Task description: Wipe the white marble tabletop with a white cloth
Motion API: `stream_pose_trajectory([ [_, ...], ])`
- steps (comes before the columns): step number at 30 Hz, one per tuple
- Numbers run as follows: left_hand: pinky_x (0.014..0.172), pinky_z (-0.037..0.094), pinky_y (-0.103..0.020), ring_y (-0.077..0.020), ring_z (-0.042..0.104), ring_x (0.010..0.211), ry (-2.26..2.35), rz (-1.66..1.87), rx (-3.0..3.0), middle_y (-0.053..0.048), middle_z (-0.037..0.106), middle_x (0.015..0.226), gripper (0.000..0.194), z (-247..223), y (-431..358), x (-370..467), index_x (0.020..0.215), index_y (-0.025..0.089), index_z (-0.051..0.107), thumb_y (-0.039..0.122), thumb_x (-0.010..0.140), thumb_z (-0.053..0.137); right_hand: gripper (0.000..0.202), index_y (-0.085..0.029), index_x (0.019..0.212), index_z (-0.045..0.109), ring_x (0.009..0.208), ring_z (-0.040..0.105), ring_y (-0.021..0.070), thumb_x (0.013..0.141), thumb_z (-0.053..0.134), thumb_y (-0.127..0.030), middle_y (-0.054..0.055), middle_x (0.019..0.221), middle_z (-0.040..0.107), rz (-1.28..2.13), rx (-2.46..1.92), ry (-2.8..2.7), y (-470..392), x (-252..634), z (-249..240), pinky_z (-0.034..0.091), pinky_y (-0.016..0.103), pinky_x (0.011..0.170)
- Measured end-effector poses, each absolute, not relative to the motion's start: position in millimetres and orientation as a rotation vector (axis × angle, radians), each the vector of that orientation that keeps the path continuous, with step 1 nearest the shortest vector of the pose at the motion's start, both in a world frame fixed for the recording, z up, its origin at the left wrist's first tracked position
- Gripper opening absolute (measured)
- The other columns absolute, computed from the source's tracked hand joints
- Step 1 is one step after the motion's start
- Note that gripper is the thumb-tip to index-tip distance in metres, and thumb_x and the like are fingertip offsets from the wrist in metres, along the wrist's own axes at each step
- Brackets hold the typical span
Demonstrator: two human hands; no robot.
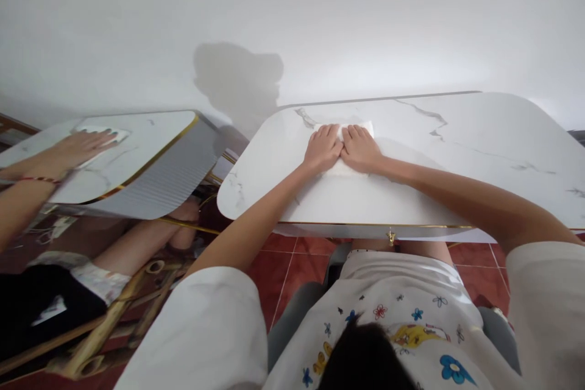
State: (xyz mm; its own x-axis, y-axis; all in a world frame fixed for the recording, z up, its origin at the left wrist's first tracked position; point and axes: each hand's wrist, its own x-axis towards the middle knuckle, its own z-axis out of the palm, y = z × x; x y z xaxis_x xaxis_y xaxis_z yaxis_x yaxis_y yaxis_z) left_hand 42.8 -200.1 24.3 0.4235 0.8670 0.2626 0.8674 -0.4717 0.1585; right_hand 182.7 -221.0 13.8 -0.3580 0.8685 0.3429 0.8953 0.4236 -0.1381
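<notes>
Both my hands lie palm down, side by side and touching, on a white cloth or tissue (pixel 346 166) on the marble-patterned tabletop (pixel 493 152). My left hand (pixel 323 147) covers the left part of it, its fingers flat and pointing toward the wall. My right hand (pixel 361 147) rests on the right part, its fingers also flat. The white sheet shows beyond the fingertips and between the wrists. What lies under the palms is hidden.
At left, another person's hand (pixel 89 145) rests on a white sheet on a second marble-patterned table (pixel 155 128). A bamboo chair (pixel 103 329) stands below it. A brass knob (pixel 390 237) sits on my table's front. Behind is a white wall (pixel 365 24).
</notes>
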Motion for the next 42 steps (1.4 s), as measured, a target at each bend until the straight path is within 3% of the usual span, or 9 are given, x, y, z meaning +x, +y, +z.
stream_pose_trajectory([
  [11,0.118,0.032,-0.049,-0.0278,0.044,0.14,-1.72,-0.75,-2.585,-0.01,0.055,0.146,0.051,13.1,-62.7,60.4,0.14,0.019,0.051,0.018,0.092,0.035,0.051,0.0,0.139,0.046,0.139,0.04,0.0331,0.095,0.03,-0.018,0.022,0.147,0.049,0.141,-1.643,-2.304,-79.9,192.5,24.5,0.029,0.045,0.114],
  [18,0.121,0.029,-0.041,-0.0233,0.043,0.14,-1.767,-0.653,-2.602,-0.012,0.051,0.151,0.048,21.8,-31.9,65.0,0.143,0.009,0.048,0.017,0.098,0.031,0.05,0.002,0.137,0.047,0.134,0.045,0.0348,0.099,0.025,-0.022,0.024,0.141,0.053,-0.037,-1.608,-2.258,-46.8,193.7,16.6,0.029,0.047,0.113],
  [26,0.12,0.028,-0.037,-0.0199,0.043,0.139,-1.765,-0.662,-2.621,-0.011,0.052,0.15,0.048,24.0,-29.4,64.6,0.142,0.006,0.046,0.018,0.1,0.028,0.051,0.002,0.139,0.046,0.133,0.045,0.035,0.099,0.027,-0.023,0.025,0.142,0.052,-0.006,-1.612,-2.252,-43.0,194.8,18.1,0.028,0.047,0.113],
  [32,0.121,0.03,-0.041,-0.0236,0.042,0.142,-1.749,-0.661,-2.584,-0.012,0.05,0.151,0.049,24.4,-52.5,64.9,0.143,0.009,0.046,0.018,0.097,0.032,0.051,0.001,0.141,0.045,0.137,0.041,0.0348,0.098,0.028,-0.021,0.023,0.146,0.049,-0.052,-1.633,-2.225,-71.7,192.5,19.6,0.027,0.044,0.114],
  [42,0.116,0.035,-0.045,-0.0276,0.047,0.136,-1.583,-0.713,-2.654,-0.014,0.056,0.143,0.05,15.8,-125.8,43.4,0.139,0.016,0.05,0.022,0.093,0.031,0.048,0.001,0.138,0.046,0.131,0.045,0.0361,0.098,0.03,-0.022,0.026,0.14,0.052,-0.087,-1.606,-2.204,-153.6,178.0,13.7,0.03,0.051,0.11],
])
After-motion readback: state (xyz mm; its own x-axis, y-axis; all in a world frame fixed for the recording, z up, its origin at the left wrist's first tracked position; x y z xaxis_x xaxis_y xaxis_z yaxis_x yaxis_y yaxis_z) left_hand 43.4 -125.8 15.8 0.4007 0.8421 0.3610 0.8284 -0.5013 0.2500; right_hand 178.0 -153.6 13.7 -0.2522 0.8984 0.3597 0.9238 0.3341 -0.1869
